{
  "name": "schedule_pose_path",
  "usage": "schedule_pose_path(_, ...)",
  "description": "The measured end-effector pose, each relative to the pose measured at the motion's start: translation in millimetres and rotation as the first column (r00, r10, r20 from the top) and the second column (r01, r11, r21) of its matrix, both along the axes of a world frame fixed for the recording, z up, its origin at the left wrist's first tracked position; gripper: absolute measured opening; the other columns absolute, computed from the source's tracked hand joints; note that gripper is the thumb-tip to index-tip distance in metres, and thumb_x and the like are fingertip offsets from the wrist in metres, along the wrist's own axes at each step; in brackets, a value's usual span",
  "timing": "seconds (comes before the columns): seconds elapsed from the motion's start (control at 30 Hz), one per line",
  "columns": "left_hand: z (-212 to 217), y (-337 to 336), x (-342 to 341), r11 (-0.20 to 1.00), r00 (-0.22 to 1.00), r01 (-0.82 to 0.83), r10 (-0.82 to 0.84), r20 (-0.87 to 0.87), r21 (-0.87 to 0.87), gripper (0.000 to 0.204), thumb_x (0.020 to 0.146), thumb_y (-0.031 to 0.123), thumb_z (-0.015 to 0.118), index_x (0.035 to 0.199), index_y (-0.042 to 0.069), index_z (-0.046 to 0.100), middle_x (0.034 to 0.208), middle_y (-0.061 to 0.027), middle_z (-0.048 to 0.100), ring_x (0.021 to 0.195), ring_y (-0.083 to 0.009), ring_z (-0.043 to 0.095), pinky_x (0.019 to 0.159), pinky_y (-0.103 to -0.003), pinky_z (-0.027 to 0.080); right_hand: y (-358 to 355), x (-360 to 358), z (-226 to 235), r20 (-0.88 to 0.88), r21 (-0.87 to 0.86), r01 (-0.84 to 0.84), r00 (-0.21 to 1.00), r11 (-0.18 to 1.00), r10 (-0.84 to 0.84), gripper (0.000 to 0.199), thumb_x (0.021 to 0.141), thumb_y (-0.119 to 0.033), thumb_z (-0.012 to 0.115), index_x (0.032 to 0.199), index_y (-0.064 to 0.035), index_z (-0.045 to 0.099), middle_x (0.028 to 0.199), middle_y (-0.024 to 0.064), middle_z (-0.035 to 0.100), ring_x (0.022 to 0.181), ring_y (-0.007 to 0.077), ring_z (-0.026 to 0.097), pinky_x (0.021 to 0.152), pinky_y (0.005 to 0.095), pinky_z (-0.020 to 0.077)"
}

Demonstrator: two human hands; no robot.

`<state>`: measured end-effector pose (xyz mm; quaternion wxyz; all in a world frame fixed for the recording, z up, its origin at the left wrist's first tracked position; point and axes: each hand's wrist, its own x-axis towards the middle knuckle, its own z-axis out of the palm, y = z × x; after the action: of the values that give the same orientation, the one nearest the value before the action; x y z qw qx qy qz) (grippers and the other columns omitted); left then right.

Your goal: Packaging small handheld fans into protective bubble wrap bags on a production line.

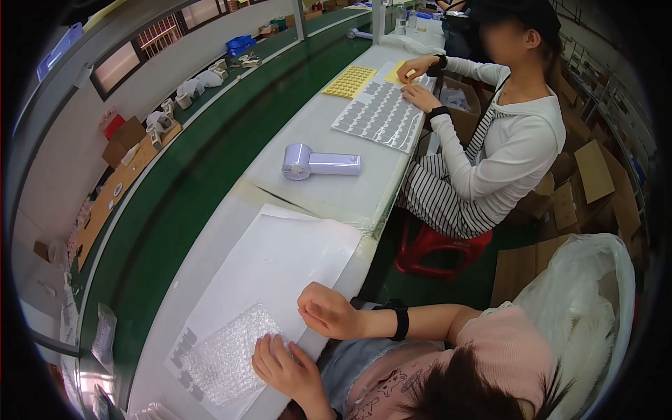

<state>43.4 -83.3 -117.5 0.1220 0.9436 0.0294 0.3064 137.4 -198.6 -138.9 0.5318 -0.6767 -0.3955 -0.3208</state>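
Observation:
My left hand [283,369] rests with spread fingers on the edge of a clear bubble-wrap piece [227,353]. Just beyond it my right hand [325,311], a black band on its wrist, is curled closed above the white sheet; whatever its fingers may hold is hidden. Beneath the bubble wrap lies a large white sheet [297,255], its far edge curling up. Grey cut-out shapes [183,350] show along one side of the wrap. Farther up the table, out of reach of both hands, a lavender handheld fan [336,164] lies on its side.
A co-worker [504,140] sits farther along, both hands over a sheet of grey stickers [385,115] beside a yellow sticker sheet [350,82]. A green conveyor belt [175,189] runs along the table's far side. A red stool [444,248], cartons [602,182] and a plastic bag [567,308] stand right.

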Motion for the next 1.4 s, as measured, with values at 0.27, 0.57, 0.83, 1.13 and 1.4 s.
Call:
schedule_pose_path(0.27,0.0,1.9,-1.8,1.0,1.0,-0.02,0.02,-0.012,-0.018,0.021,0.078,0.006,0.052,0.097,-0.004,0.053,0.104,-0.0179,0.052,0.1,-0.0358,0.049,0.088,-0.048,0.037,-0.4,0.8,-1.7,0.054,0.022,-0.019,0.998,1.0,0.018,0.098,0.069,0.016,0.054,0.142,-0.0281,0.007,0.082,0.0083,0.052,0.067,0.0229,0.052,0.058,0.032,0.0449)
schedule_pose_path(0.57,30.2,14.8,-8.4,0.964,0.974,0.032,-0.09,-0.21,-0.264,0.029,0.074,-0.002,0.057,0.102,-0.005,0.053,0.113,-0.0193,0.048,0.106,-0.0366,0.044,0.09,-0.045,0.036,-54.6,40.4,63.4,0.144,-0.211,0.239,0.967,0.948,-0.211,0.049,0.067,0.004,0.06,0.114,-0.0017,0.051,0.094,0.0151,0.052,0.081,0.0295,0.052,0.071,0.0394,0.0443)
schedule_pose_path(0.83,37.8,19.4,-17.9,0.978,0.95,0.011,-0.075,-0.304,-0.206,0.03,0.074,-0.005,0.053,0.103,-0.005,0.052,0.11,-0.0196,0.048,0.105,-0.0373,0.044,0.089,-0.044,0.037,-126.1,165.3,44.4,0.236,-0.622,0.655,0.68,0.429,-0.694,0.054,0.069,-0.005,0.063,0.121,-0.002,0.047,0.113,0.0164,0.047,0.105,0.0333,0.046,0.091,0.0379,0.0387)
schedule_pose_path(1.13,36.3,23.5,-19.1,0.901,0.98,-0.104,0.02,-0.2,-0.421,0.025,0.077,-0.005,0.051,0.102,-0.004,0.052,0.102,-0.0196,0.053,0.094,-0.0363,0.051,0.083,-0.042,0.041,-134.0,152.5,46.2,-0.156,-0.644,0.316,0.837,0.697,-0.524,0.047,0.074,-0.006,0.061,0.118,0.0027,0.048,0.1,0.0174,0.053,0.091,0.03,0.053,0.081,0.0329,0.042)
schedule_pose_path(1.4,27.5,27.9,-17.3,0.967,0.983,-0.151,0.126,-0.135,-0.203,0.013,0.079,0.0,0.056,0.091,-0.003,0.054,0.094,-0.0179,0.053,0.086,-0.0355,0.053,0.072,-0.039,0.044,-72.6,54.9,72.5,-0.47,-0.437,-0.112,0.875,0.892,-0.12,0.043,0.073,-0.004,0.061,0.114,0.0017,0.05,0.108,0.0149,0.053,0.1,0.0258,0.052,0.086,0.03,0.0397)
